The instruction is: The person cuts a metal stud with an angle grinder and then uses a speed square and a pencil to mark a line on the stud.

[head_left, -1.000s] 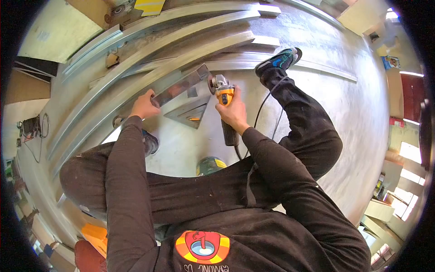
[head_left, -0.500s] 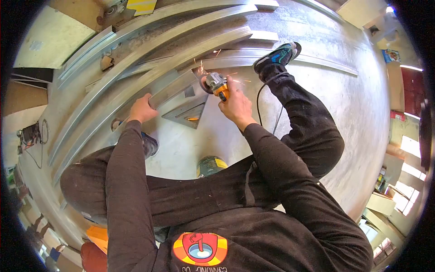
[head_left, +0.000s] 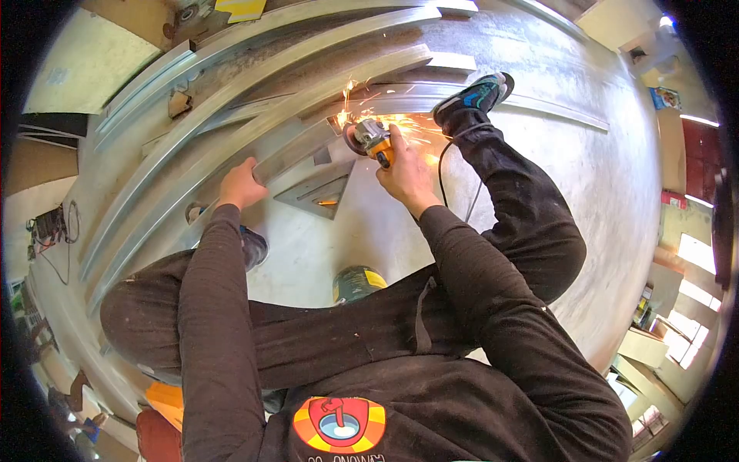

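Observation:
My right hand [head_left: 408, 173] is wrapped round an orange and grey angle grinder [head_left: 375, 142]. Its disc touches the end of a short metal tube [head_left: 300, 148], and bright sparks fly up and to the right. My left hand [head_left: 242, 185] grips the near end of that tube, with the thumb along its side; the fingers beyond are partly hidden. Just below the tube lies a flat metal triangle [head_left: 319, 192] with an orange pencil-like piece [head_left: 329, 202] on it. The grinder's dark cord [head_left: 441, 173] trails down past my right leg.
Long metal bars [head_left: 254, 77] lie across the floor beyond my hands. My shoe [head_left: 475, 94] is to the right of the sparks. A dark green can-like container [head_left: 359, 283] stands between my legs. A yellow sheet [head_left: 240, 9] lies at the top, and a cabled device [head_left: 51, 229] at far left.
Sparks have grown from a few to a bright spray reaching toward my right shoe. The grinder and my right hand have shifted slightly right; my left hand stays on the tube.

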### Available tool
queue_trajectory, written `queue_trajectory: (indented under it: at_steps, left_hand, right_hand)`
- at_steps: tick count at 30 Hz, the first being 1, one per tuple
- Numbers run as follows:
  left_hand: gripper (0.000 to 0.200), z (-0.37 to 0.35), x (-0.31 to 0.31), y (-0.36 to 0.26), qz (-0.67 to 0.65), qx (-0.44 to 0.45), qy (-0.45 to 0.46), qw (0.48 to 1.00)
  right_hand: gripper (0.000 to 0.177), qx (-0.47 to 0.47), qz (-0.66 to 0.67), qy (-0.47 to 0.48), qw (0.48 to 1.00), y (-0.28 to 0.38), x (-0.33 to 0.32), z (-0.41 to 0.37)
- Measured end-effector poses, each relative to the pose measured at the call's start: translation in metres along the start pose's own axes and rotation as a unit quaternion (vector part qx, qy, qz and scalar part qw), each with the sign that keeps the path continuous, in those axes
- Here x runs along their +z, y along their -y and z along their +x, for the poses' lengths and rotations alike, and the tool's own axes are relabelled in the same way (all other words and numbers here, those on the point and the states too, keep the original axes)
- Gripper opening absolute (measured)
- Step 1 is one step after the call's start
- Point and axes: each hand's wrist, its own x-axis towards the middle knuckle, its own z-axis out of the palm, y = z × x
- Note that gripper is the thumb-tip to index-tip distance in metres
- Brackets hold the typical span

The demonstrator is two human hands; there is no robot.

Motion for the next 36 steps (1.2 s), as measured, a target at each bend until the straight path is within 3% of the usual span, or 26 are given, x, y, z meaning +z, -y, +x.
queue_trajectory:
  at_steps: [4,6,8,12,16,18,31,36]
  left_hand:
    - [0.060,-0.002,0.000,-0.001,-0.005,0.015,-0.021,1.000]
    - [0.050,0.000,-0.009,-0.004,-0.025,0.001,0.042,0.999]
    - [0.049,-0.004,-0.011,-0.006,-0.034,-0.001,0.041,0.999]
    - [0.047,-0.009,-0.015,-0.008,-0.060,-0.010,0.053,0.997]
    - [0.046,-0.010,-0.010,-0.006,-0.056,-0.004,0.044,0.997]
    - [0.048,-0.009,-0.010,-0.005,-0.053,-0.008,0.050,0.997]
    - [0.055,-0.016,-0.005,-0.001,-0.044,0.012,0.011,0.999]
    - [0.056,-0.014,-0.008,-0.003,-0.041,0.009,0.023,0.999]
  right_hand:
    - [0.091,-0.025,0.001,0.001,1.000,0.004,-0.006,-0.008]
    - [0.090,-0.040,0.004,-0.008,0.999,0.006,-0.008,-0.007]
    - [0.089,0.002,-0.022,0.011,1.000,0.002,-0.008,-0.004]
    - [0.091,-0.006,-0.018,-0.021,1.000,-0.014,0.000,0.010]
    - [0.090,-0.038,-0.004,-0.053,0.998,-0.015,0.000,0.016]
    - [0.090,0.000,-0.011,0.005,1.000,-0.009,-0.006,0.018]
    - [0.093,-0.024,-0.028,-0.039,0.999,-0.007,0.006,0.042]
    - [0.092,-0.020,-0.029,0.000,0.999,-0.011,-0.007,0.020]
